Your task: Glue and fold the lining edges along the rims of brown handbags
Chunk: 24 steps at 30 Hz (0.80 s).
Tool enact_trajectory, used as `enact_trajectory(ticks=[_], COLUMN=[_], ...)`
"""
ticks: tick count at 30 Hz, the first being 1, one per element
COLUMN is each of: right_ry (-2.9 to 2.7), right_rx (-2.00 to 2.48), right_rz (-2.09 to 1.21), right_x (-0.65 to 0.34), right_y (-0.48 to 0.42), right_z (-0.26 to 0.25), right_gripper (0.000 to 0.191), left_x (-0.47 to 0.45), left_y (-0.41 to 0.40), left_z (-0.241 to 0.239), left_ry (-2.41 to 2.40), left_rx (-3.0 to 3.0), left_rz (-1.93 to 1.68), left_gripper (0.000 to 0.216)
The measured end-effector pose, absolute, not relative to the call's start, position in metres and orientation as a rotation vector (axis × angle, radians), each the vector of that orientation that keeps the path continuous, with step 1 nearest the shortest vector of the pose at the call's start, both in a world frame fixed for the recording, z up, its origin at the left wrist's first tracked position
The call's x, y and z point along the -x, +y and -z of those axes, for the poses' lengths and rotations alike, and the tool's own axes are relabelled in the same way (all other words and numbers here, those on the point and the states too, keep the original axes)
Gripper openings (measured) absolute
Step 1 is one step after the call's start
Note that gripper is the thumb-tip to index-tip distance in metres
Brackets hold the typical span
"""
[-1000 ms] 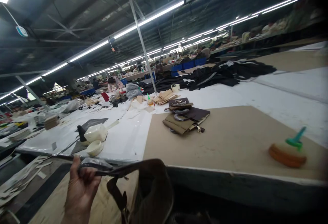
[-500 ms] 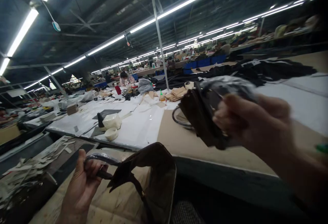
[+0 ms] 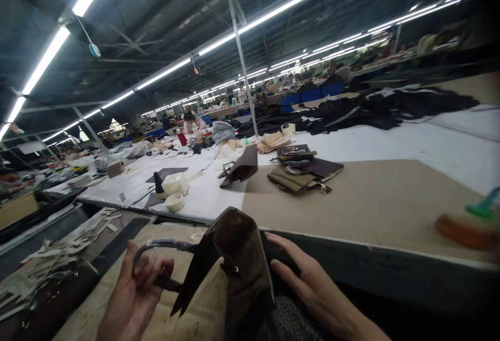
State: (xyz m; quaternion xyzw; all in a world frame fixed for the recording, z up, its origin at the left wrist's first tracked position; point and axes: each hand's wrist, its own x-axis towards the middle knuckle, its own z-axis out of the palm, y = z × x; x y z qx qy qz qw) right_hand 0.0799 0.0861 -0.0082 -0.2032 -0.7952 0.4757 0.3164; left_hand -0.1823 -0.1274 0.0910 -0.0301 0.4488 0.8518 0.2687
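Observation:
A dark brown handbag (image 3: 238, 237) with an open mouth and an olive-brown lining stands low in front of me, partly cut off by the bottom edge. My left hand (image 3: 135, 286) is closed around its plastic-wrapped handle (image 3: 167, 244). On the bag's right side, my right hand (image 3: 308, 278) grips the dark outer wall, fingers along it; part of that grip is hidden. A small metal clasp (image 3: 234, 269) shows on the lining. Across the table lie folded dark brown and olive bag pieces (image 3: 299, 174), and another dark bag piece (image 3: 242, 166) stands tilted beside them.
Brown board (image 3: 375, 205) covers part of the white table (image 3: 211, 195). A tape roll (image 3: 174, 202) and a black cone (image 3: 158, 182) sit at left. A blurred orange bottle with a green top (image 3: 464, 229) is at right. Scrap strips (image 3: 74, 247) pile up at lower left.
My right hand has let go of the dark bag piece it held over the table and has come down to the handbag's side. The left hand keeps its hold on the handle.

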Motion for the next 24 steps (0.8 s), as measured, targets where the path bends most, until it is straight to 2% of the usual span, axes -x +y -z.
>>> enact_trajectory(ticks=[3, 6, 9, 10, 14, 16, 20, 24], right_ry=[-1.810, -1.626, -1.561, -1.562, -1.766, -1.821, -1.915, -1.911], right_rx=[0.638, 0.713, 0.843, 0.866, 0.860, 0.845, 0.785, 0.786], right_rz=[-1.412, -1.620, -1.645, -1.651, -1.697, -1.679, -1.629, -1.541], right_x=[-0.112, -0.134, -0.148, -0.152, -0.174, -0.187, -0.199, -0.195], right_y=[0.045, 0.015, -0.002, -0.005, 0.003, 0.020, 0.068, 0.097], right_z=[0.034, 0.052, 0.059, 0.059, 0.051, 0.043, 0.025, 0.029], right_gripper=[0.056, 0.075, 0.084, 0.080, 0.046, 0.043, 0.024, 0.015], left_x=[0.152, 0.113, 0.069, 0.054, 0.002, -0.016, -0.033, -0.035], left_y=[-0.123, -0.126, -0.130, -0.131, -0.134, -0.137, -0.148, -0.160], left_z=[-0.101, -0.110, -0.119, -0.122, -0.136, -0.143, -0.146, -0.116], left_ry=[1.110, 0.939, 0.872, 0.868, 0.827, 0.773, 0.591, 0.573], left_rx=[0.016, -0.113, -0.183, -0.195, -0.309, -0.381, -0.451, -0.288], left_rz=[-2.301, -2.274, -2.237, -2.220, -2.180, -2.191, -2.214, -2.185], left_gripper=[0.043, 0.043, 0.043, 0.043, 0.041, 0.037, 0.031, 0.030])
